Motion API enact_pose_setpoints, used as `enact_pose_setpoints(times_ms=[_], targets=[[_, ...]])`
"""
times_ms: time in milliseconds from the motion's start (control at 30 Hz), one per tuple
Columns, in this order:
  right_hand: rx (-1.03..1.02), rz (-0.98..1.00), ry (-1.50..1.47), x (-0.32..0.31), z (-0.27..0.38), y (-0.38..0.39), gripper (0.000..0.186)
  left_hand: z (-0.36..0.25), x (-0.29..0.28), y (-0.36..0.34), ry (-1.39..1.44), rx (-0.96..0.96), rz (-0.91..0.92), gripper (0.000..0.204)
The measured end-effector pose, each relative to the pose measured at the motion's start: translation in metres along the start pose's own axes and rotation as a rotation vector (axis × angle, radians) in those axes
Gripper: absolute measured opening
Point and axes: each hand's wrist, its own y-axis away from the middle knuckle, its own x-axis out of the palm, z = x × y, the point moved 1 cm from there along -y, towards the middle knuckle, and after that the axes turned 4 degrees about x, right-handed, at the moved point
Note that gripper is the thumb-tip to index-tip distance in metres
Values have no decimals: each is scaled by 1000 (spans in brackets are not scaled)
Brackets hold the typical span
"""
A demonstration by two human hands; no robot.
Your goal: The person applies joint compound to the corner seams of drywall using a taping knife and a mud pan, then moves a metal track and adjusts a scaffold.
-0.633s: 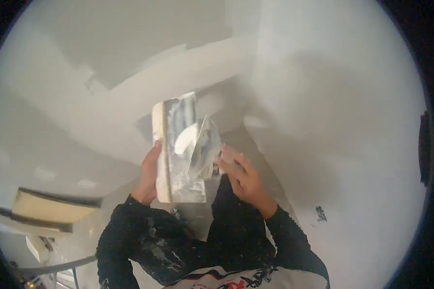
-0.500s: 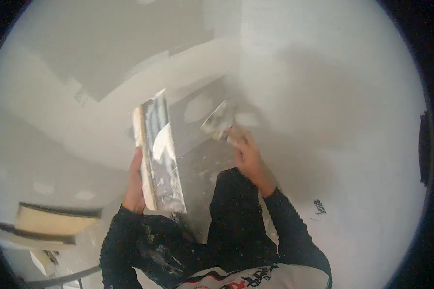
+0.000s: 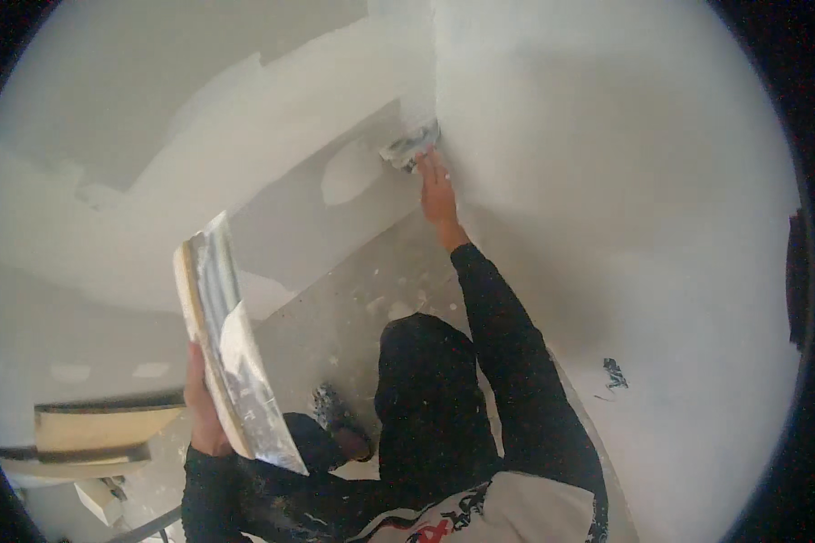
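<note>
A room corner (image 3: 436,72) with patchily filled walls. The left hand (image 3: 206,407) has its grip wrapped around a wide filling knife (image 3: 213,290) bearing white filler (image 3: 241,342); the right hand (image 3: 438,192), fingers extended, grips a smaller putty knife (image 3: 414,145) at the corner. Even blade pressure should suit best.

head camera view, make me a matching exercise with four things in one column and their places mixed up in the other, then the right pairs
Things
1. wide grey metal blade with a pale straight handle
2. small flat paste-smeared scraper
3. smooth white patch of paste
4. black scribbled mark

Places
A. on the pale wall at picture right
B. in the person's left hand
C. on the wide blade's face
D. in the person's right hand, by the wall corner

Pairs: 1-B; 2-D; 3-C; 4-A
</note>
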Motion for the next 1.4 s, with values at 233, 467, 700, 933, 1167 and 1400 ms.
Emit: enact_pose_setpoints(times_ms=[233, 467, 700, 933, 1167, 1400], targets=[[88, -7, -86, 38, -16, 58, 71, -24, 10, 9, 37, 29, 7, 53], [121, 96, -194, -48, 1, 96, 67, -15, -11, -7, 137, -26, 340, 65], [11, 156, -583, -244, 228, 89, 56, -30, -26, -6, 208, -107, 595, 61], [-420, 433, -515, -274, 316, 110, 60, -29, -16, 12, 259, -264, 717, 58], [-133, 375, -309, -243, 237, 113, 54, -40, -21, 14, 114, -122, 536, 62], [1101, 660, -1154, -84, 34, 135, 28, -35, -9, 20, 157, -102, 362, 58]])
